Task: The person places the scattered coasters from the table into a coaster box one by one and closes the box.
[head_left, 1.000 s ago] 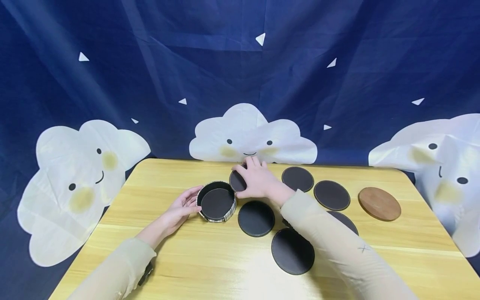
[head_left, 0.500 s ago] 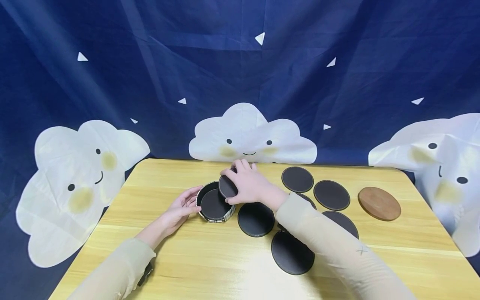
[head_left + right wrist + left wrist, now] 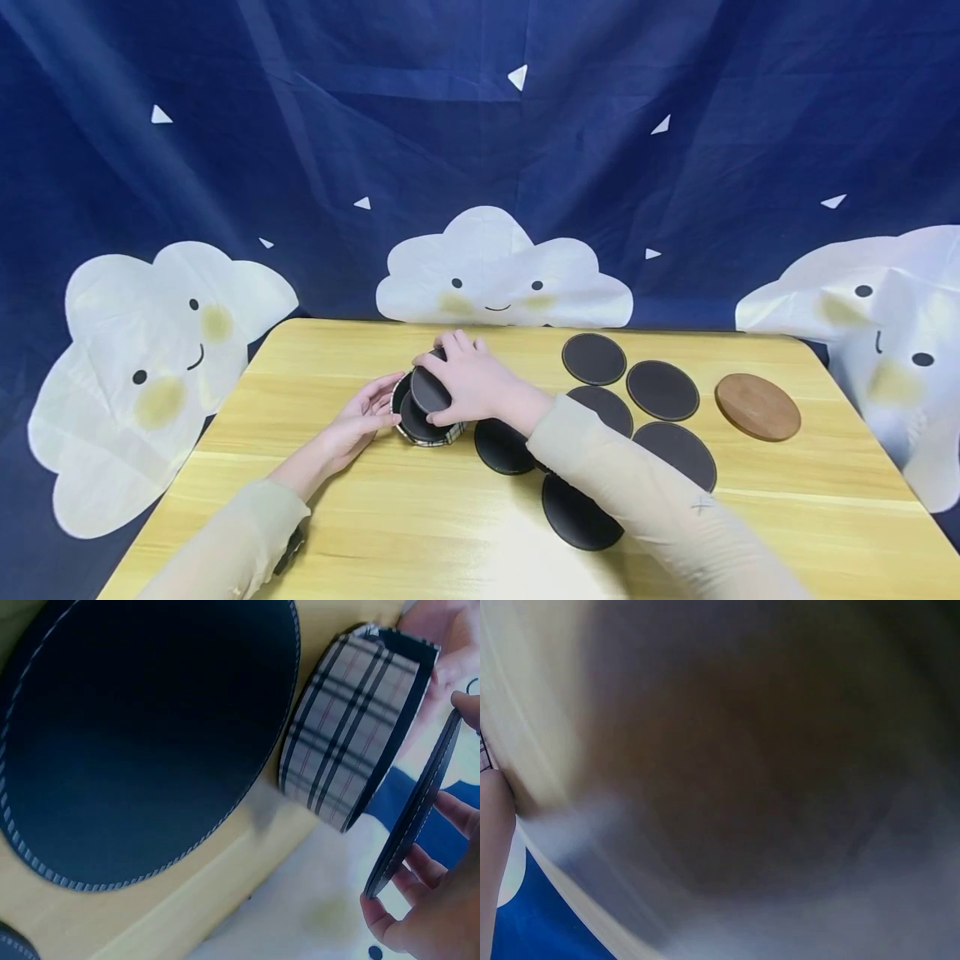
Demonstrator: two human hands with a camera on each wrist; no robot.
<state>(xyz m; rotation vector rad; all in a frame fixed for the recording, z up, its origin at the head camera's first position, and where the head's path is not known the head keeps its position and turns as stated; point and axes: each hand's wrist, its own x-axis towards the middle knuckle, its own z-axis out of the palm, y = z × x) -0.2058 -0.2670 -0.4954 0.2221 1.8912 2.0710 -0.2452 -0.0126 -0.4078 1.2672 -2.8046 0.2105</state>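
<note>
My left hand holds the left side of a round coaster holder, thumb in front and fingers farther back. The holder has a plaid outer wall and a dark inside. Just above its opening, my right hand grips a dark round coaster by its rim. In the right wrist view, that coaster is edge-on and tilted, apart from the holder, between thumb and fingertips. Only a blurred dark surface and part of a finger show in the left wrist view.
Several dark stitched coasters lie flat on the wooden table, one close to the holder, another partly under the right forearm, others farther right. A brown round disc lies at the far right. A blue curtain hangs behind.
My right hand has lifted the coaster off the table and carried it left, from behind the holder's right side to over its opening. The left hand and holder have stayed put.
</note>
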